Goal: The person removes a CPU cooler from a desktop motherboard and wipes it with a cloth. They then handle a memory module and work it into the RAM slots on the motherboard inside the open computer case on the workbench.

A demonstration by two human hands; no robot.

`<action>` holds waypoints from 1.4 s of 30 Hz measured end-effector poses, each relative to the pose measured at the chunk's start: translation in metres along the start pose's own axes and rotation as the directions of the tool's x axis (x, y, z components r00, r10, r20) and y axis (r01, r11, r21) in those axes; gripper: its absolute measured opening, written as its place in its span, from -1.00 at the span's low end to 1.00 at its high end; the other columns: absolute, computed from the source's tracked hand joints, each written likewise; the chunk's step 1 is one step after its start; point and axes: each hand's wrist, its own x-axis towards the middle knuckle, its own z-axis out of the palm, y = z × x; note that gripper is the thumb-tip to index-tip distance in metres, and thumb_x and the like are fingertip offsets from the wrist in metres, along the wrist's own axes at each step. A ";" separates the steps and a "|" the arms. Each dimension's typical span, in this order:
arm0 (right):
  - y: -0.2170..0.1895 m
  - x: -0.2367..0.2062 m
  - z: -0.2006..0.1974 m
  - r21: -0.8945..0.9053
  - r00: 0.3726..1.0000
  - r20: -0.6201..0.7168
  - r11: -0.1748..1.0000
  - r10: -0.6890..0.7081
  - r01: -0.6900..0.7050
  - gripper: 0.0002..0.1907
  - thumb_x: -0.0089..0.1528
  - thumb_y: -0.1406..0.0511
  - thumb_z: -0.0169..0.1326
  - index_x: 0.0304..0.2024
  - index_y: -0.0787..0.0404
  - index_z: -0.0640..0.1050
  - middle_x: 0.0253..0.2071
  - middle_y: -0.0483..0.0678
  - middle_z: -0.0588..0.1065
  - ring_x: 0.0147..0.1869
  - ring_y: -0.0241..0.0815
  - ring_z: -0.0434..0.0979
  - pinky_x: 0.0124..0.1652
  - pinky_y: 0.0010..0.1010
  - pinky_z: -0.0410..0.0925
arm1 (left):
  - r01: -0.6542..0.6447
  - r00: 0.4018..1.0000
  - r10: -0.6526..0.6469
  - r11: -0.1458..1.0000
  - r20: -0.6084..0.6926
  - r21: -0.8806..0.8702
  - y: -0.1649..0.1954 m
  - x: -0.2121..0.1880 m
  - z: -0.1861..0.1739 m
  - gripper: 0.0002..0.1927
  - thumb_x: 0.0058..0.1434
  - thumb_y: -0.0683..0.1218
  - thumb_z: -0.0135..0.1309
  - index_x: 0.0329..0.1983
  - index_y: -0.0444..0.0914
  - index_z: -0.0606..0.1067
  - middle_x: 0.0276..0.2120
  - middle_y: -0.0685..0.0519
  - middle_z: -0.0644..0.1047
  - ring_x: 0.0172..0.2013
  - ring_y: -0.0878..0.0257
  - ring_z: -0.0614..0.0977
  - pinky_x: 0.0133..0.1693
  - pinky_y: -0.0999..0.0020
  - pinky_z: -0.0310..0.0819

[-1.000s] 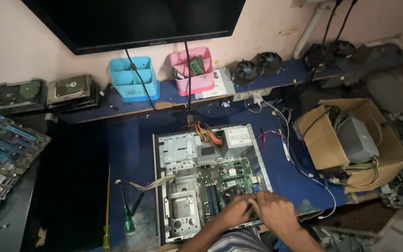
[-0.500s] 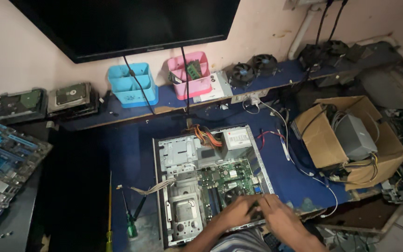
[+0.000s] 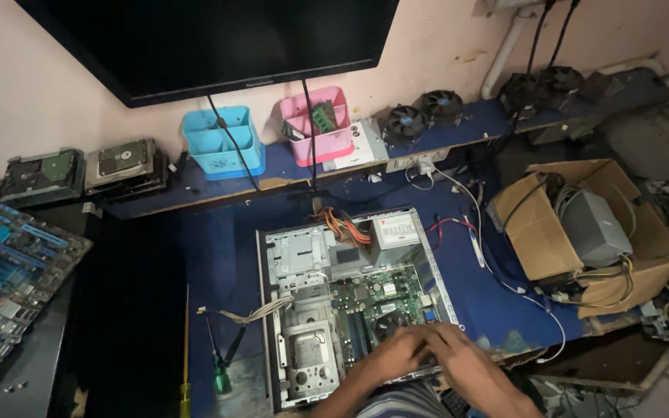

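An open desktop computer case (image 3: 272, 310) lies flat on a blue work surface, with a green motherboard (image 3: 365, 302), a power supply (image 3: 395, 230) and orange cables showing inside. My left hand (image 3: 395, 354) and my right hand (image 3: 451, 352) rest together on the near right corner of the case, over the motherboard's front edge. Their fingers are bent down into the case. What they touch is hidden under the hands.
A green-handled screwdriver (image 3: 218, 371) and a yellow-handled one (image 3: 185, 364) lie left of the case. A cardboard box (image 3: 536, 232) with a power supply stands right. Blue (image 3: 222, 143) and pink (image 3: 319, 128) bins, fans and hard drives sit on the shelf. A loose motherboard (image 3: 9, 286) lies far left.
The view has shifted slightly. Both hands stay on the near right corner of the case, drawn a little closer together.
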 end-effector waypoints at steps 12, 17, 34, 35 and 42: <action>0.010 0.017 0.009 -0.447 0.833 0.187 0.801 0.520 -0.399 -0.59 0.36 -0.07 0.04 -0.11 0.12 0.50 -0.14 -0.04 0.52 -0.07 -0.01 0.61 -0.12 -0.23 0.50 | 0.031 0.999 -0.030 0.999 -0.035 0.030 -0.004 0.001 0.012 -0.76 0.24 -0.33 0.00 -0.02 -0.46 0.46 -0.09 -0.31 0.57 -0.07 -0.21 0.64 0.00 0.10 0.56; -0.002 0.006 -0.013 -0.083 0.951 0.161 0.964 0.263 -0.252 -0.67 0.23 0.27 0.10 0.01 0.26 0.50 0.01 0.10 0.47 0.02 0.13 0.55 -0.14 -0.15 0.47 | 0.174 0.984 -0.174 0.985 0.022 0.023 -0.009 -0.001 0.015 -0.63 0.22 -0.32 0.01 0.11 -0.44 0.42 -0.07 -0.30 0.56 -0.08 -0.18 0.65 0.00 0.15 0.57; 0.002 0.020 -0.012 -0.357 0.937 0.136 0.898 0.321 -0.256 -0.69 0.28 0.07 0.06 -0.22 0.19 0.54 -0.27 0.06 0.54 -0.21 0.08 0.60 -0.17 -0.17 0.47 | 0.026 0.998 -0.019 0.995 -0.066 0.096 -0.015 -0.005 0.021 -0.85 0.26 -0.32 0.04 -0.10 -0.44 0.46 -0.15 -0.30 0.56 -0.07 -0.23 0.63 0.00 0.05 0.53; 0.002 0.019 -0.014 -0.322 0.930 0.162 0.909 0.329 -0.265 -0.67 0.28 0.07 0.07 -0.18 0.20 0.53 -0.24 0.07 0.54 -0.16 0.09 0.59 -0.15 -0.17 0.47 | 0.096 0.994 -0.093 0.993 -0.051 0.064 -0.015 -0.005 0.020 -0.79 0.24 -0.33 0.02 -0.05 -0.43 0.46 -0.15 -0.30 0.57 -0.08 -0.23 0.63 -0.02 0.05 0.53; -0.004 0.002 -0.021 0.010 0.980 0.169 0.994 0.104 -0.107 -0.44 0.06 0.50 -0.01 0.16 0.32 0.39 0.04 0.19 0.43 0.11 0.26 0.49 -0.06 -0.12 0.45 | 0.097 0.994 -0.096 0.995 -0.052 0.022 -0.011 -0.004 0.016 -0.68 0.21 -0.33 0.02 0.05 -0.42 0.45 -0.11 -0.31 0.55 -0.09 -0.22 0.62 0.00 0.06 0.52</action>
